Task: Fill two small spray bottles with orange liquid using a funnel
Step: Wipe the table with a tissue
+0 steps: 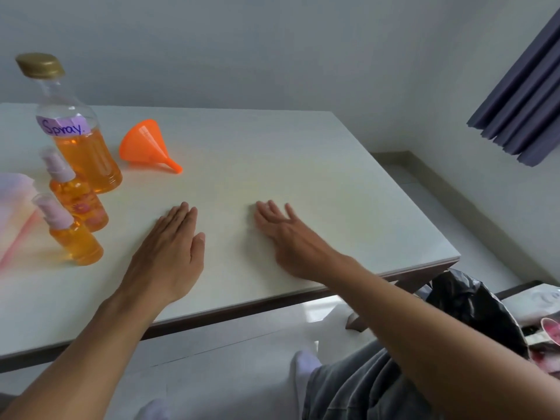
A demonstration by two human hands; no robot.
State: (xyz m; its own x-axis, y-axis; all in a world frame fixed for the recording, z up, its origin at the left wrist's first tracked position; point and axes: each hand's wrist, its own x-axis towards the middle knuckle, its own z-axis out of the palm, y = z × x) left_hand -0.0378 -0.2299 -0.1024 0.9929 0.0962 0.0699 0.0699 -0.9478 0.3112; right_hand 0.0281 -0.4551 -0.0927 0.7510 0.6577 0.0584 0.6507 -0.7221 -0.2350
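Observation:
Two small spray bottles stand at the left of the white table (272,153), both holding orange liquid and topped with pale pink sprayers: the nearer one (71,234) and the farther one (77,197). Behind them stands a large clear bottle (75,131) with a gold cap and a "Spray" label, about half full of orange liquid. An orange funnel (145,147) lies on its side to the right of it. My left hand (169,253) and my right hand (288,237) rest flat on the table, palms down, holding nothing.
A pale pink and white sheet or bag (13,213) lies at the table's left edge. A black bag (472,307) and some packets sit on the floor at the right. A dark curtain (527,95) hangs at the upper right. The table's front edge runs under my forearms.

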